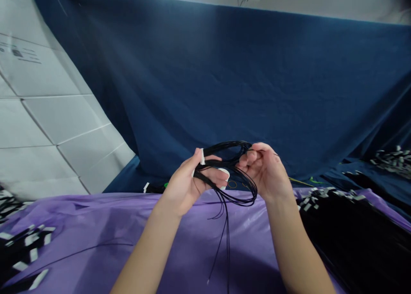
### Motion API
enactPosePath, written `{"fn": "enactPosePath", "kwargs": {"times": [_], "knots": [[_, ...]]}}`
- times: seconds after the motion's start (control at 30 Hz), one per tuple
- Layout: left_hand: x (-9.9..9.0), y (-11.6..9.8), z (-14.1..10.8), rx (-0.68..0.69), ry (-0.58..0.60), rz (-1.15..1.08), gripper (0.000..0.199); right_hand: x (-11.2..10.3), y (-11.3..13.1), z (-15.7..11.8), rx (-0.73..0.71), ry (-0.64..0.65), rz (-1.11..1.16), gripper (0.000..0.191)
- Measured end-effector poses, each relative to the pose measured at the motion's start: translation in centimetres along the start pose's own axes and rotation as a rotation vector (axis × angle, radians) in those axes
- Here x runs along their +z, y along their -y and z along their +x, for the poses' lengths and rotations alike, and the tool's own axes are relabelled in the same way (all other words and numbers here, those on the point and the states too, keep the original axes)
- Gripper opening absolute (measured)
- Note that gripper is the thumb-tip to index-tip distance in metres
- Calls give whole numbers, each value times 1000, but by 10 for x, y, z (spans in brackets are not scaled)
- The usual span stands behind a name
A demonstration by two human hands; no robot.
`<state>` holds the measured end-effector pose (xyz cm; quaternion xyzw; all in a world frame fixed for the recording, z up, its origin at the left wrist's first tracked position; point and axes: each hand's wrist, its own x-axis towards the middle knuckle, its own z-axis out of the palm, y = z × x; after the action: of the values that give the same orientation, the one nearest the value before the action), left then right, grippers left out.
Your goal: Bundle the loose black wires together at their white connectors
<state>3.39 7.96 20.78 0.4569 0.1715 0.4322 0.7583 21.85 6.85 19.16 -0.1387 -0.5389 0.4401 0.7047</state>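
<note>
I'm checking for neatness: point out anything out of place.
A lone black strand trails across the purple sheet near the white-tipped pile at picture left, stray where the rest is bunched. Loose ends also dangle below the held black coil.

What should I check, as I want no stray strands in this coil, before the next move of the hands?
1. Left hand has hold of the black cords: ok.
2. Right hand is at the opposite side of the loops: ok.
3. White strip on the cords shows at the left hand: ok.
4. White strip goes all the way around the cords: cannot tell, the left hand hides part of it.
5. Loose ends are gathered in: not ok, a few hang below the loops in front of the purple cover.
6. Coil is clear of the dark pile at the right: ok, they are apart.
</note>
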Motion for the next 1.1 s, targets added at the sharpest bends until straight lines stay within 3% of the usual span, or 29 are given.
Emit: {"fn": "enactPosePath", "kwargs": {"times": [0.17, 0.33, 0.67, 1.0, 1.1], "knots": [[0, 1, 1, -29, -2, -34, 45, 5, -2, 5, -107, -153, 116, 26], [1, 2, 0, -68, -2, 4, 46, 2, -2, 4, -158, -50, 138, 17], [0, 6, 1, -57, 21, 135, 54, -2, 10, 0, -210, 77, -133, 6], [-1, 4, -2, -58, 35, 231, 60, -6, 5, -6, -391, -15, -507, 14], [-1, 4, -3, -62, 52, 238, 61, -5, 5, -7, -393, -37, -516, 15]]}}
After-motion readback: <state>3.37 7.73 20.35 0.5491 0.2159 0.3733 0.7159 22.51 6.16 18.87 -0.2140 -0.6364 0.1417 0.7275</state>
